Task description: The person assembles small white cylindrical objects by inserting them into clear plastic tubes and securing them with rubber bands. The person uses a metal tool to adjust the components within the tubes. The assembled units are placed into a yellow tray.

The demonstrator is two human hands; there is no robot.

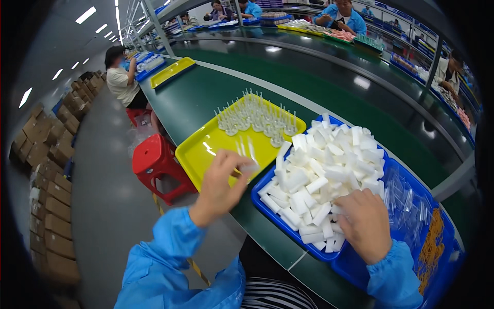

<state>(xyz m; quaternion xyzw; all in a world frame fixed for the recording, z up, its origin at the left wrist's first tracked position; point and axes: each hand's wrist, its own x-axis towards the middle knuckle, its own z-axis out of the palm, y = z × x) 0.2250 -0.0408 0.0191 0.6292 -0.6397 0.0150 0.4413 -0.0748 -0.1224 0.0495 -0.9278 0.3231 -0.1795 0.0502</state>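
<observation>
My left hand [220, 181] is raised over the near edge of a yellow tray [198, 149]. Its thumb and fingers pinch a small clear plastic piece [249, 166], partly smeared by motion. Toward the tray's far side stand several clear pieces [254, 117] with round bases and thin upright stems. On the right, my right hand [366, 221] reaches down into a heap of short white foam-like pieces [314, 175], its fingers curled around one at the near edge. The fingertips are partly hidden among the pieces. A blue tray [261, 194] carries the heap.
Beside the heap, another blue tray [355, 268] bears clear plastic tubes [404, 198] and orange elastic bands [431, 247]. A second yellow tray [172, 73] lies farther along the green table [177, 116]. A red stool [154, 159] stands left; co-workers sit along the lines beyond.
</observation>
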